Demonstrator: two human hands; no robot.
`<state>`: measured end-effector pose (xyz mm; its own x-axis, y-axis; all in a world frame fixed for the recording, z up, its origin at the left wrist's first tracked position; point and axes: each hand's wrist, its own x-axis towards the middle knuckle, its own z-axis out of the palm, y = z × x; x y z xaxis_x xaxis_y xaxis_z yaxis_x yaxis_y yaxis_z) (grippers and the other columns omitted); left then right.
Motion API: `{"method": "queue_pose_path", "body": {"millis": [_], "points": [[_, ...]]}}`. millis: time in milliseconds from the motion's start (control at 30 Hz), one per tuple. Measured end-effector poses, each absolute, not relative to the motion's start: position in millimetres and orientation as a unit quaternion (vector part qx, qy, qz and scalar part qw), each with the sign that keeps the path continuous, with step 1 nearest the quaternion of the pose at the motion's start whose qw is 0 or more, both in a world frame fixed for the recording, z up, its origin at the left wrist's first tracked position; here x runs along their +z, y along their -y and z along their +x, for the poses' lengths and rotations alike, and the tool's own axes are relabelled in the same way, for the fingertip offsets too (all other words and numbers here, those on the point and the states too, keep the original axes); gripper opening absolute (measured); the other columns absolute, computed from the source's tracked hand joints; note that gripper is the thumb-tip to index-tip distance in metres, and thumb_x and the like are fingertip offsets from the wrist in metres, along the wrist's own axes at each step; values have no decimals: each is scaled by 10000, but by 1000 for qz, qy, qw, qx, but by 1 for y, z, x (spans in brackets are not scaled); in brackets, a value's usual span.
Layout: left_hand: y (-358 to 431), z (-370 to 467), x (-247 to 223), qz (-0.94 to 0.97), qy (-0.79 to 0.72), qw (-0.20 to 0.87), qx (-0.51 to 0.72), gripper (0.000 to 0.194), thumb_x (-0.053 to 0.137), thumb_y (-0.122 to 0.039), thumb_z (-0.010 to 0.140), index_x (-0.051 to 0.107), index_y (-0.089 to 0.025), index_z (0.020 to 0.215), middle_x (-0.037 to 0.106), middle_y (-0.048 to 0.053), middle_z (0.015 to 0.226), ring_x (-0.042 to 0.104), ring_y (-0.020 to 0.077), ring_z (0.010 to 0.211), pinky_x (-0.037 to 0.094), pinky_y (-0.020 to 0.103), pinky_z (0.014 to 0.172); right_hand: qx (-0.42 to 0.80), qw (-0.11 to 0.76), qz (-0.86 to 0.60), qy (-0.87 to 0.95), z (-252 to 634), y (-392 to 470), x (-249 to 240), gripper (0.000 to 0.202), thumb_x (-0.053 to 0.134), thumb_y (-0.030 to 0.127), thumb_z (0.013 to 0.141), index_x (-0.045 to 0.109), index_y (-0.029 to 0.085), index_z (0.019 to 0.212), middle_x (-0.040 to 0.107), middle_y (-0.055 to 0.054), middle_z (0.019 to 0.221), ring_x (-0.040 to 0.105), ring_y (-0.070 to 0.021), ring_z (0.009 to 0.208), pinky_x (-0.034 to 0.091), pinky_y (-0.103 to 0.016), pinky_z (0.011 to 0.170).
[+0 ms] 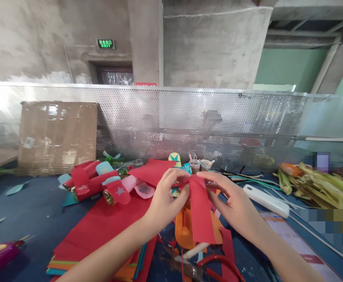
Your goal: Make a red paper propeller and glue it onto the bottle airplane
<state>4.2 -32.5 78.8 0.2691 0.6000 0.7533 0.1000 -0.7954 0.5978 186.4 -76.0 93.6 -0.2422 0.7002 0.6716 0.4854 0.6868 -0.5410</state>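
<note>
Gripping the upper end of a red paper strip (pixel 202 219) with both hands: pinched at its top left edge by the left hand (pixel 166 196), caught at its top right corner by the right hand (pixel 232 196). Hanging between the two, in front of orange paper (pixel 183 231) and near red-handled scissors (pixel 199 269) on the desk (pixel 42 211). Farther left, stacked coloured paper (pixel 101 231); right, a phone (pixel 299 237).

The paper strip (pixel 202 215) is plain red, the scissors handles (pixel 232 263) red, the paper cutout (pixel 187 235) orange, the table (pixel 42 215) dark blue; one star (pixel 120 190) seems silvery grey.
</note>
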Motion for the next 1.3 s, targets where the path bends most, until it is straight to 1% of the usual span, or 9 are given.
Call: {"method": "queue_pose_path", "body": {"millis": [133, 267, 367, 500, 600, 867, 1033, 1200, 1300], "points": [[33, 6, 77, 765, -228, 243, 550, 270, 504, -158, 848, 490, -221, 1110, 515, 19, 912, 544, 152, 838, 484, 330, 822, 54, 519, -378, 765, 187, 75, 91, 256, 527, 170, 869, 644, 291, 1063, 659, -28, 1170, 609, -185, 1095, 501, -347, 937], [30, 8, 75, 766, -225, 322, 508, 449, 564, -219, 838, 365, -231, 1240, 517, 13, 918, 560, 161, 873, 474, 364, 870, 66, 557, -401, 724, 197, 72, 87, 260, 561, 160, 811, 672, 283, 1011, 721, -15, 1061, 689, -189, 917, 562, -297, 775], [27, 7, 76, 768, -233, 373, 466, 554, 587, -264, 825, 312, -209, 1303, 555, 39, 943, 585, 188, 913, 463, 409, 906, 43, 594, -394, 700, 208, 68, 89, 252, 570, 168, 801, 681, 289, 992, 728, 4, 1024, 680, -188, 944, 538, -296, 826], [24, 5, 76, 758, -238, 434, 425, 595, 565, -321, 859, 265, -224, 1363, 624, 79, 1032, 613, 216, 996, 455, 425, 929, 38, 580, -500, 642, 214, 66, 97, 145, 598, 321, 799, 700, 244, 867, 750, -25, 827, 717, -227, 766, 569, -341, 740], [24, 3, 74, 761, -237, 440, 414, 567, 512, -352, 901, 241, -253, 1390, 645, 80, 1099, 602, 216, 1066, 448, 409, 945, 87, 598, -519, 605, 214, 65, 103, 203, 624, 424, 759, 650, 223, 774, 736, -31, 684, 717, -234, 624, 585, -331, 637], [21, 2, 69, 795, -261, 404, 370, 490, 418, -436, 941, 320, -263, 1389, 636, 59, 1151, 562, 216, 1137, 418, 378, 990, 106, 634, -527, 556, 226, 57, 106, 256, 661, 450, 699, 612, 210, 771, 722, -37, 651, 696, -216, 561, 576, -308, 585], [10, 1, 65, 807, -255, 369, 384, 472, 383, -426, 948, 374, -210, 1368, 689, 59, 1005, 610, 218, 1039, 429, 412, 979, 97, 637, -542, 539, 239, 54, 109, 274, 670, 452, 696, 620, 204, 803, 721, -40, 663, 694, -215, 578, 577, -328, 623], [-8, -3, 64, 786, -288, 321, 443, 401, 406, -430, 924, 563, -182, 1198, 653, 83, 1172, 578, 231, 1126, 403, 413, 1022, 77, 649, -565, 505, 261, 52, 111, 285, 689, 460, 689, 624, 208, 805, 707, -35, 649, 684, -217, 596, 570, -334, 620], [-17, -7, 67, 773, -301, 320, 458, 377, 376, -423, 923, 636, -179, 1046, 698, 72, 1065, 620, 233, 1055, 453, 394, 967, 65, 651, -575, 491, 273, 50, 110, 283, 687, 468, 696, 631, 223, 824, 694, -24, 640, 679, -226, 614, 558, -355, 634]]}}
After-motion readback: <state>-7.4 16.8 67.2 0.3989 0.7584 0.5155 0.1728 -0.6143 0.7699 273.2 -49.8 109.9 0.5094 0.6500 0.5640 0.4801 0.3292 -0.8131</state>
